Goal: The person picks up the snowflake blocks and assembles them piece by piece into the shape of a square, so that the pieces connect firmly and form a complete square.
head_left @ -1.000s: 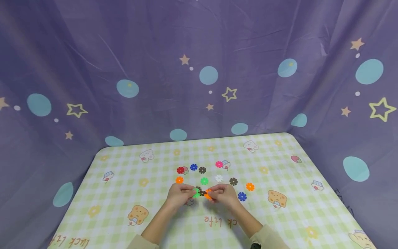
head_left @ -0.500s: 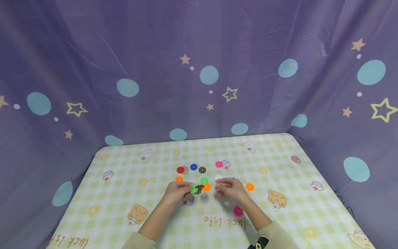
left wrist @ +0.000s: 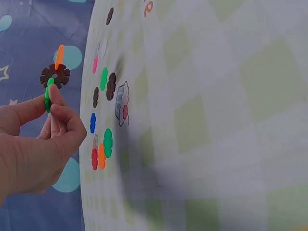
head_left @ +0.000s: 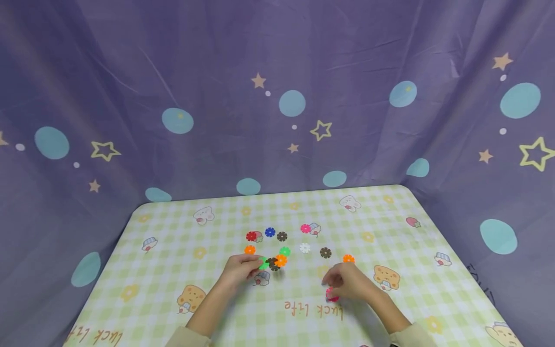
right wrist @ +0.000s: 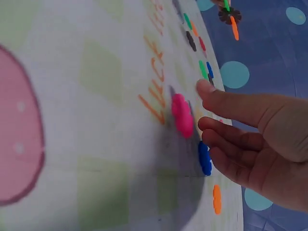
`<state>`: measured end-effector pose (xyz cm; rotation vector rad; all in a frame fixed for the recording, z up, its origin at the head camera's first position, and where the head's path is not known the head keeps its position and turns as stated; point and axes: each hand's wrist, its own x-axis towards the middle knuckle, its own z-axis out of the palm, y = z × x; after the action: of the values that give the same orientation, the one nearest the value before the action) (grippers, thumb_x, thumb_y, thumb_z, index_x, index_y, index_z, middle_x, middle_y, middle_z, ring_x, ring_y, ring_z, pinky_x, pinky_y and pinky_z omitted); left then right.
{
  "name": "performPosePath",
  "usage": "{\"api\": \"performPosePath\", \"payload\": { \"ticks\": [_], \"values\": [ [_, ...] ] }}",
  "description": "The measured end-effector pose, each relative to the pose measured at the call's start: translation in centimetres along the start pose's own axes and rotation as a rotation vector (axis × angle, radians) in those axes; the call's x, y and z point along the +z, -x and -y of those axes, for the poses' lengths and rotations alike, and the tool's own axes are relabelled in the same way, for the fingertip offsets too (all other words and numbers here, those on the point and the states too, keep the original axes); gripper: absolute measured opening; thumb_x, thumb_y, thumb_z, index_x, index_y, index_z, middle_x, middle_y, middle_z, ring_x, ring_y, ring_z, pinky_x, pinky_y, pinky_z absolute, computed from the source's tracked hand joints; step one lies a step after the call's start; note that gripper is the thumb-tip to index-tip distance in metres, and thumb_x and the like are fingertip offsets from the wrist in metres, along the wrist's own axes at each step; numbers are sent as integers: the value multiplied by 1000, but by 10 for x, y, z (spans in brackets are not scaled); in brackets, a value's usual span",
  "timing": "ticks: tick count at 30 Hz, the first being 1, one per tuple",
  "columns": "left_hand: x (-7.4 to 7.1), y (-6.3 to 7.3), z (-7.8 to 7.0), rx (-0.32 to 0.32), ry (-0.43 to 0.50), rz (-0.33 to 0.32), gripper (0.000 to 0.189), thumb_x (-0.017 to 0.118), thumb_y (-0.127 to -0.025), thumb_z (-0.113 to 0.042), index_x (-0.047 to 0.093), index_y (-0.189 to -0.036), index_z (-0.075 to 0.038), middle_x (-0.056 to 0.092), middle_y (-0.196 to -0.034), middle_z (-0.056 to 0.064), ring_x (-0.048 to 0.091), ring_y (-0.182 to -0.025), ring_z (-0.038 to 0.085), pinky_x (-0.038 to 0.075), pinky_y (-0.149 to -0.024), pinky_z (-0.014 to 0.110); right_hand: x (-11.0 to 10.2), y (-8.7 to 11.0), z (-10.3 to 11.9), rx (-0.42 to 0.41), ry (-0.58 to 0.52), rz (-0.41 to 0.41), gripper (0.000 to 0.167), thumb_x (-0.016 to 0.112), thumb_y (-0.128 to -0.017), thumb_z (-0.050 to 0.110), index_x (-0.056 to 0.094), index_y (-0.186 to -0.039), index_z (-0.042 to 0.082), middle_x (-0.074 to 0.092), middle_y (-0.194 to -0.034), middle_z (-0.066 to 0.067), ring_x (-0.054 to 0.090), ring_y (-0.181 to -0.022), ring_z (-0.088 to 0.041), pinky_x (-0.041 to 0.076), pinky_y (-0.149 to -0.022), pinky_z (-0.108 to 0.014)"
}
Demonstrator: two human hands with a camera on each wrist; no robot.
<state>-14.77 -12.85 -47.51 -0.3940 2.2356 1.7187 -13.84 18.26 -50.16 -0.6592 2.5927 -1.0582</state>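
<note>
My left hand point(head_left: 238, 271) pinches a green snowflake disc point(left wrist: 48, 98) between thumb and fingers. Slotted onto it is a brown snowflake disc point(left wrist: 54, 77), and that one carries an orange snowflake disc point(left wrist: 59, 57) on its far side. This linked chain is held up above the tabletop. My right hand point(head_left: 352, 281) hovers at a deep pink snowflake disc point(right wrist: 182, 115), fingers loosely bent and thumb apart from them. In the right wrist view a gap shows between the fingertips and that disc. A blue disc point(right wrist: 204, 158) lies near these fingers, hidden in the head view.
On the checked tablecloth point(head_left: 173, 250) lie several loose discs: red point(head_left: 251, 236), blue point(head_left: 270, 232), pink point(head_left: 305, 229), white point(head_left: 305, 248), green point(head_left: 284, 251), brown point(head_left: 325, 252) and orange point(head_left: 349, 259). A purple curtain point(head_left: 225, 144) surrounds the table's back and sides.
My right hand has let go of the orange disc on the chain and moved right and nearer, over to the deep pink disc. My left hand has shifted slightly left with the chain.
</note>
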Motion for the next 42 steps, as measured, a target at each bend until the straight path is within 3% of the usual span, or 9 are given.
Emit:
{"api": "performPosePath", "payload": {
  "ticks": [5, 12, 19, 24, 29, 34, 42],
  "values": [
    [-1, 0, 2, -2, 1, -3, 26, 66, -89, -13, 68, -110, 3, 67, -81, 4, 57, -69, 14, 49, -64, 24, 2, 3, -2, -5, 50, 33, 27, 85, -66, 13, 72, -89, 12, 63, -77, 4, 51, -67, -3, 44, -60, -17],
    [-3, 1, 3, 0, 18, -4, 26, 65, -89, -12, 68, -110, 4, 68, -83, 6, 57, -68, 13, 50, -64, 25, 6, 2, -5, -29, 77, 14, 23, 86, -66, 12, 69, -81, 14, 59, -75, 6, 47, -66, -1, 43, -58, -17],
    [-3, 5, 4, -2, 9, 7, 28, 67, -88, -13, 68, -111, 3, 69, -88, 6, 58, -70, 13, 50, -65, 24, 15, 0, -8, -37, -27, -12, 24, 84, -70, 14, 62, -79, 15, 62, -72, 6, 50, -62, 0, 46, -55, -17],
    [-2, 7, 7, 12, -5, 36, 28, 68, -87, -14, 68, -109, 4, 70, -93, 9, 63, -74, 13, 56, -71, 28, 21, -4, -7, 33, -52, -102, 23, 84, -69, 15, 63, -80, 17, 59, -70, 8, 50, -60, 0, 46, -55, -18],
    [-1, 8, 11, 8, -8, 71, 27, 68, -88, -14, 68, -108, 4, 68, -91, 8, 62, -71, 10, 57, -72, 27, 26, -11, -6, 96, -147, -168, 20, 82, -71, 14, 68, -84, 14, 65, -72, 5, 55, -62, -3, 50, -58, -18],
    [1, 10, 13, 5, -18, 88, 28, 68, -87, -14, 68, -109, 4, 68, -93, 8, 59, -69, 8, 57, -70, 26, 32, -20, -6, 104, -226, -205, 17, 78, -75, 9, 72, -90, 9, 70, -75, -2, 59, -60, -5, 52, -52, -22],
    [1, 12, 11, 18, 1, 131, 29, 67, -87, -12, 67, -109, 7, 70, -91, 8, 60, -67, 7, 53, -65, 22, 44, -31, 2, 79, -381, -260, 12, 77, -78, 11, 75, -87, 3, 74, -76, -12, 67, -57, -12, 54, -50, -22]
  ]
}}
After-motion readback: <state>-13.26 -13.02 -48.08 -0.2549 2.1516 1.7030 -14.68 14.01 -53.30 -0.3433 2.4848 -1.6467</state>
